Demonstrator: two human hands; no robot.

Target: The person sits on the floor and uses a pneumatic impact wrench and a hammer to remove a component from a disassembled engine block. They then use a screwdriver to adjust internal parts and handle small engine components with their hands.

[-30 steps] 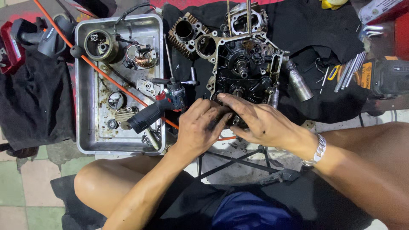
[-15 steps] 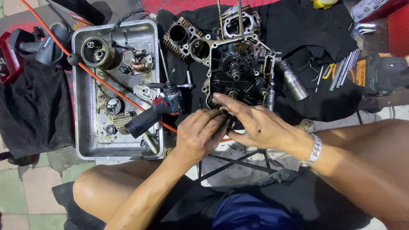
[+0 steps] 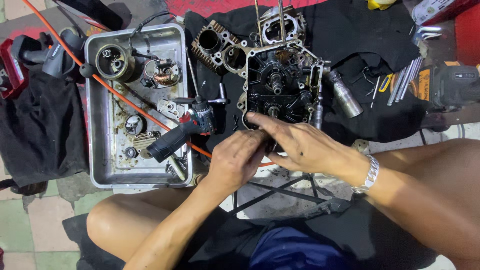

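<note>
An open, greasy engine case with shafts and gears showing stands on a black cloth in front of me. My right hand lies over its near edge, index finger stretched left against the case. My left hand is curled just below it, fingers closed around something small that I cannot make out. Both hands touch at the case's lower rim. A finned cylinder lies beside the case at its upper left.
A metal tray at left holds a flywheel, stator and small parts. A cordless driver lies across the tray's right rim, over an orange hose. Hex keys and a socket lie at right. My bare knees flank a small stand.
My two hands shifted slightly down and right along the case's near edge. The view moved, so the case and tray sit a little higher in the picture.
</note>
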